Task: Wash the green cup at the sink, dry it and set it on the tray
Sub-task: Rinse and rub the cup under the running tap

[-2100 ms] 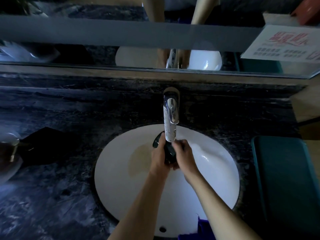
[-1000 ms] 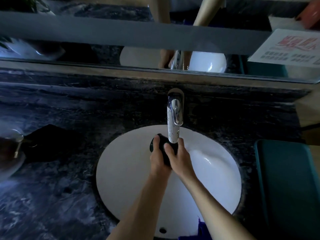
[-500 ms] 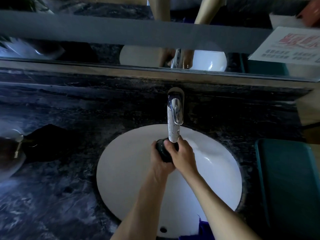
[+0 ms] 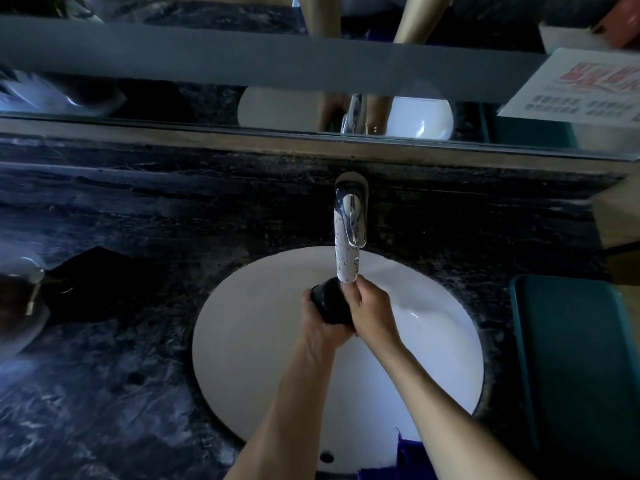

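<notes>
At the far left edge of the dark marble counter sits a rounded, brownish object with a metal top, too blurred for me to name, and just right of it a black, angular shape lies on the stone. The white oval sink takes up the middle of my view, set into the counter, with a small overflow hole on its near wall.

My left hand comes up over the basin and wraps the green cup from below and from the left side, fingers closed around its body. The cup looks very dark in this light; it is tilted, its mouth turned up and to the left, directly under the tip of the chrome faucet, whose spout is beaded with droplets. My right hand presses against the cup's right side — thumb and fingers curled over it near the rim, so both hands are clamped on the cup together above the bowl. Whether water is running I cannot tell.

Further right, well apart from the sink, the teal tray rests on the counter's right end. Above it all runs the mirror, with a printed card at its right.
</notes>
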Tool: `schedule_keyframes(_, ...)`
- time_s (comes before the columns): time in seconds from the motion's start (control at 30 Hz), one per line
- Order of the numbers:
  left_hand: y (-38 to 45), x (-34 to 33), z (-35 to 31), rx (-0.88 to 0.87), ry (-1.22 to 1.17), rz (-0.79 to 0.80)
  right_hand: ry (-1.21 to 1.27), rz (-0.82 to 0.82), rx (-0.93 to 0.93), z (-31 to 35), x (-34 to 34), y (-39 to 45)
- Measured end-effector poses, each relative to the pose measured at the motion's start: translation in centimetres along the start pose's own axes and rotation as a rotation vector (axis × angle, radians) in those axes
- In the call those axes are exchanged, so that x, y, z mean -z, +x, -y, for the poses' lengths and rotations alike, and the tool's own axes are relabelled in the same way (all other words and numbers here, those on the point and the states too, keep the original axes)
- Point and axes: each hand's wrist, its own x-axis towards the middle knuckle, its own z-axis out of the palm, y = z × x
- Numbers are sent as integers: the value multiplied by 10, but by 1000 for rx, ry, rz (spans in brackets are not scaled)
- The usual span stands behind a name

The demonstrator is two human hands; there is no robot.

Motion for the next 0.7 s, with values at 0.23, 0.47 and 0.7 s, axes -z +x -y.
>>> schedule_keyframes(0.23,6,2,4,26,15,19,-54,-52,-15,3,0,-4)
schedule_keyframes(0.47,13,1,-5,-43,110,-25,-145,106,48,3,3,-8)
schedule_keyframes(0.7,35,14,5,-418,310,-37,39,93,-38,2,6,0)
